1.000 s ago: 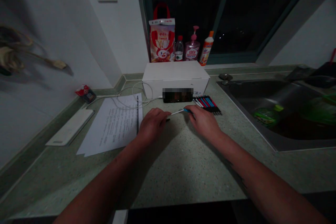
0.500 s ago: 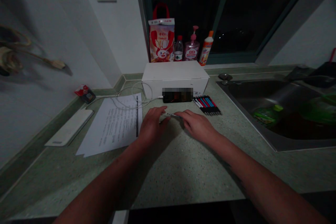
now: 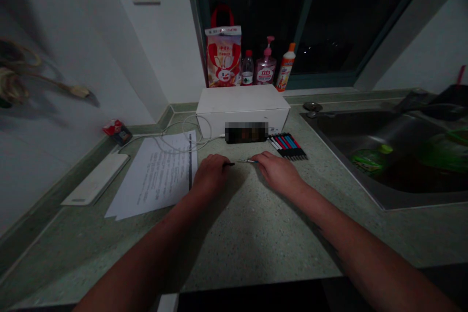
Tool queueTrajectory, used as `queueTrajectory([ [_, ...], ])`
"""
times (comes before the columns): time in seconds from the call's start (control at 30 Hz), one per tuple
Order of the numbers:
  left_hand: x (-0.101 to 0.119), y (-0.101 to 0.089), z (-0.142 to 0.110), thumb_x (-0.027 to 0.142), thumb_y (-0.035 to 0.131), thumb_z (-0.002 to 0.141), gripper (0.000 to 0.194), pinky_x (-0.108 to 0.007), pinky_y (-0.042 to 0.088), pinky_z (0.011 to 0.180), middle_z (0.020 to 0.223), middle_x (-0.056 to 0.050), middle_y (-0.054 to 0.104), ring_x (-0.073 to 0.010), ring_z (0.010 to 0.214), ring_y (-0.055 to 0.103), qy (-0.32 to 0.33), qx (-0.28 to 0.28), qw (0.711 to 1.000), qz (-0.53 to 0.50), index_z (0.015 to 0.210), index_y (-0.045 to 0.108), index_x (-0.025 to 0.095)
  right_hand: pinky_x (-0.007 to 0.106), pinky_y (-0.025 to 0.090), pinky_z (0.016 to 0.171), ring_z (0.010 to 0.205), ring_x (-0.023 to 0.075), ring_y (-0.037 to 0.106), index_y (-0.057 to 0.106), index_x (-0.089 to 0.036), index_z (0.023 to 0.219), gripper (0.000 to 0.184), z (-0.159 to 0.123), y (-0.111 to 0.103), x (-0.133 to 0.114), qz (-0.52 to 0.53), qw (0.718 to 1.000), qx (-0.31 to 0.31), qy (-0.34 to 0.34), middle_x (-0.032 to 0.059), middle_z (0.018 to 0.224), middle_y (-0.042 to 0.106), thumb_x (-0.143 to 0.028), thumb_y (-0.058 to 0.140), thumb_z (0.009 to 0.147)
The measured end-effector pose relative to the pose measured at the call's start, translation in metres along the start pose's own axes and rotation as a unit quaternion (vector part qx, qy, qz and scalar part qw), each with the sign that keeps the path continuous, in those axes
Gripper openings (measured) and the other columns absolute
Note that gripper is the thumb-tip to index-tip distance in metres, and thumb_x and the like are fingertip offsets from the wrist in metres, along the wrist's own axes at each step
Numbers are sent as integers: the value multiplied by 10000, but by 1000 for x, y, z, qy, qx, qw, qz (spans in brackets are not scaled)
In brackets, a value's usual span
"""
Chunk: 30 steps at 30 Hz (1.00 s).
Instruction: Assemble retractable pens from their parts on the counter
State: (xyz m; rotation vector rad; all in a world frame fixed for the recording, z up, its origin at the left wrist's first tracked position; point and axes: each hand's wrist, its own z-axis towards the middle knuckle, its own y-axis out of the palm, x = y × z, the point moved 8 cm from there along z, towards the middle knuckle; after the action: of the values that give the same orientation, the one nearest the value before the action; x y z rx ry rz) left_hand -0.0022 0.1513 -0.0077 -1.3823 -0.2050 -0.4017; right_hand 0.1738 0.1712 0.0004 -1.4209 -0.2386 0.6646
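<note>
Okay so the left hand (image 3: pixel 210 173) is curled loosely on the speckled green countertop (image 3: pixel 252 234) with a short black pen piece (image 3: pixel 228 164) poking out of the fingers, though it's hard to tell from here if it's really gripped. The right hand (image 3: pixel 278 173) lies nearly flat, fingertips (image 3: pixel 263 157) right at the blue end of a thin metal pen refill (image 3: pixel 247 161) sitting between the hands, and I can't tell if that's a pinch or just a touch. Just beyond, a neat row of colored pens (image 3: pixel 287 146) lies by a white cardboard box (image 3: pixel 243 102), with a printed sheet (image 3: pixel 157 175) off to the left.
</note>
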Motion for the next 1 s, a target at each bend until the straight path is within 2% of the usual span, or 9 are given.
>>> queueTrajectory([
  [0.1,0,-2,-1,179,538,959,230,-414,472,934,1077,-99,745,-285,1035,641,10,14,999,-38,1074,738,177,312,473,728,932,223,703,701,-245,1255,353,0,0,-1,-2,1000,-2,-1,73,1172,715,-154,452,1022],
  [0.27,5,-3,-3,201,480,985,307,-437,468,933,1088,-93,749,-288,1025,638,41,17,998,-40,1154,736,203,311,475,721,911,219,703,704,-248,1252,347,0,0,-3,-4,1000,1,-8,75,1161,720,-150,466,1020],
  [0.57,10,-1,-4,215,501,967,310,-456,488,911,1004,-93,746,-295,978,654,71,15,997,-39,1118,771,236,326,510,769,942,232,715,707,-254,1262,360,0,3,-8,-4,1000,-21,-22,80,1144,720,-151,457,1024],
  [0.7,16,4,-6,210,527,961,285,-431,504,929,1029,-76,754,-268,991,671,94,-10,992,-78,1109,770,237,338,521,837,989,234,707,706,-238,1249,323,0,7,-14,45,997,-22,-58,82,1141,721,-157,488,1024],
  [0.8,14,5,-6,203,575,931,253,-414,524,940,1046,-62,765,-247,999,688,71,-6,986,-149,1092,767,233,345,518,881,1024,234,696,695,-213,1229,264,0,5,-13,102,993,-1,-59,84,1140,730,-175,572,999],
  [0.9,5,4,-6,233,617,900,212,-401,543,931,1050,-65,779,-241,987,709,4,14,974,-225,1053,763,214,354,520,839,959,239,701,714,-192,1107,156,1,5,-7,117,993,14,-28,84,1057,746,-208,626,978],
  [1.0,3,8,-7,285,620,896,175,-399,560,880,966,-61,796,-243,907,726,-35,-10,963,-267,970,763,216,350,513,814,939,232,696,718,-206,1068,128,1,5,-11,114,992,17,-53,81,1029,741,-206,641,966],
])
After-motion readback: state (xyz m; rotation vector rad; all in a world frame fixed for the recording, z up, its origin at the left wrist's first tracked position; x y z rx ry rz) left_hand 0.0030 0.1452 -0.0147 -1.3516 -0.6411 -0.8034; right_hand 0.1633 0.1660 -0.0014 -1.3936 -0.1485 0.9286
